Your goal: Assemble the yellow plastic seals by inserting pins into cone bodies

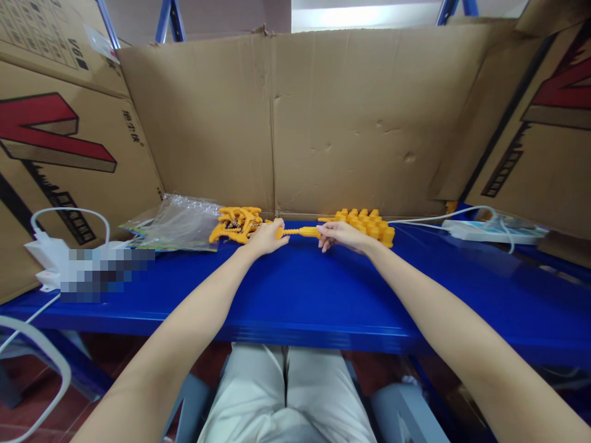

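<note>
A yellow-orange plastic rod (307, 231), with a twisted thin shaft and a thicker ribbed end, stretches level between my two hands. The closed fingers of my left hand (266, 239) hold its left end. At the thick right end, the thumb and fingertips of my right hand (342, 235) pinch it. A pile of yellow-orange plastic pieces with small dark metal parts (237, 218) lies just behind my left hand. Stacked beside and behind my right hand are several yellow-orange blocky-ended pieces (369, 223), partly hidden by it.
Cardboard panels (360, 111) wall in the back and sides of the blue table (305, 289). Clear plastic bags (178, 221) lie left of the pile. White chargers and cables (55, 258) stand at far left, and a white power strip (494, 232) is at right.
</note>
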`<state>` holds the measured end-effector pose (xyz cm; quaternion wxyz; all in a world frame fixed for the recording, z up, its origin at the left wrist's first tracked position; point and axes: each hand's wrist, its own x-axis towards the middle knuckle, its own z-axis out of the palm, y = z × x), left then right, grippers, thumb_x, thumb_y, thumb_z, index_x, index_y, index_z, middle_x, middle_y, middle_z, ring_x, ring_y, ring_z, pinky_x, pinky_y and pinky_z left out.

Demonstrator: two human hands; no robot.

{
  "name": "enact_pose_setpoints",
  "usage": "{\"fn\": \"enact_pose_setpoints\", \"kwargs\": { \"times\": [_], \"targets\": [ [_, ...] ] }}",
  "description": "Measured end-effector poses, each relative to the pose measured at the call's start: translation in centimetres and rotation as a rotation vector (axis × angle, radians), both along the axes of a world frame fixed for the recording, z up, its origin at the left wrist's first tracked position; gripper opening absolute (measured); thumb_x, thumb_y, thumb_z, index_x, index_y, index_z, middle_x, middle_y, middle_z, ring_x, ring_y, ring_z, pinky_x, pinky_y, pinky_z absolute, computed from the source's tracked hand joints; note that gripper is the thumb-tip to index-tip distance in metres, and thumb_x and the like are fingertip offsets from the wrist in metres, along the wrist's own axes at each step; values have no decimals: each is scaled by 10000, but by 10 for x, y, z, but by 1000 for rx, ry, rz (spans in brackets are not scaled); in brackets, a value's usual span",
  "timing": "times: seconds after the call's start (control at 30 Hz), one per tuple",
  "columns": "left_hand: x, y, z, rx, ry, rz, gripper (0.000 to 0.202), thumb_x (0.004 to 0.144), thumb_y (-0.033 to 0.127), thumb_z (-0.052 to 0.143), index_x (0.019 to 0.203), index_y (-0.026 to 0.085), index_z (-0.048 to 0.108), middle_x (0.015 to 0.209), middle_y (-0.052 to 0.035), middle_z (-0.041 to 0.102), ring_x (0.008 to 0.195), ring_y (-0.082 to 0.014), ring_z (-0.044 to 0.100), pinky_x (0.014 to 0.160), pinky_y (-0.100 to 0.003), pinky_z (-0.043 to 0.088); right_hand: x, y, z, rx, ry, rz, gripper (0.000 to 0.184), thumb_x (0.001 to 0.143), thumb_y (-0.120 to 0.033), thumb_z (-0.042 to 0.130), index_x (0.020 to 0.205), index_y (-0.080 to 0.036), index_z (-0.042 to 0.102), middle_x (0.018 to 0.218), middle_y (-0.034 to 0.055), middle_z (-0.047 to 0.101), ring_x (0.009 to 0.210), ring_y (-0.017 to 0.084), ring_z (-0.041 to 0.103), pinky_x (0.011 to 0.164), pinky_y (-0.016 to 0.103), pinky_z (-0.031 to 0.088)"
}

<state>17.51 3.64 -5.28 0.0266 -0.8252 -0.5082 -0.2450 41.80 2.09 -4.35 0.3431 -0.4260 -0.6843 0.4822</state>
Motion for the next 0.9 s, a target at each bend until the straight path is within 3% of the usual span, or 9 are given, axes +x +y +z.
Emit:
{"fn": "enact_pose_setpoints", "kwargs": {
  "times": [0.2, 0.3, 0.5, 0.6, 0.7, 0.8, 0.9],
  "targets": [
    [1, -1, 0, 12, 31, -1, 275, 796, 401, 577, 999, 216, 557, 898, -66, 684, 876, -244, 658, 726, -304, 462, -5, -2, -1, -9, -35, -71, 503, 838, -668, 498, 768, -174, 570, 577, 60, 655, 463, 121, 594, 455, 221, 472],
    [1, 0, 0, 7, 24, -2, 285, 793, 406, 580, 1001, 212, 558, 913, -75, 686, 887, -250, 658, 732, -309, 466, -6, -3, -1, -23, -64, -89, 541, 809, -718, 479, 777, -187, 573, 612, 76, 670, 490, 135, 610, 479, 236, 475],
    [1, 2, -2, -4, 11, -8, 291, 792, 403, 580, 1009, 210, 554, 956, -82, 689, 934, -254, 654, 770, -317, 471, -2, -6, 3, -83, 13, -25, 419, 876, -570, 528, 833, -159, 597, 729, 91, 707, 580, 132, 651, 594, 251, 520],
    [1, 2, -2, -4, 9, -11, 297, 792, 409, 581, 1008, 206, 556, 948, -83, 688, 928, -253, 654, 769, -319, 471, 2, -5, 4, -105, 48, 30, 266, 851, -403, 650, 928, -159, 577, 779, 73, 720, 597, 124, 663, 577, 229, 529],
    [2, 2, -2, -3, 10, -9, 294, 794, 414, 579, 1006, 212, 557, 924, -73, 686, 902, -244, 655, 760, -315, 471, 4, -3, 5, -108, 56, 32, 275, 818, -308, 706, 978, -167, 532, 778, 57, 721, 577, 123, 664, 551, 222, 531],
    [2, 2, -2, -2, 11, -14, 289, 793, 410, 579, 1006, 215, 557, 922, -70, 683, 903, -241, 653, 761, -314, 469, 3, -3, 4, -85, 44, 29, 246, 854, -350, 661, 926, -155, 531, 734, 62, 713, 532, 114, 648, 515, 205, 515],
    [2, 2, -2, -3, 10, -15, 284, 793, 401, 580, 1006, 215, 555, 922, -68, 682, 905, -241, 652, 761, -312, 466, -1, -4, 3, -69, 29, 5, 334, 884, -472, 581, 850, -141, 554, 650, 73, 689, 455, 107, 605, 452, 201, 483]
  ]
}}
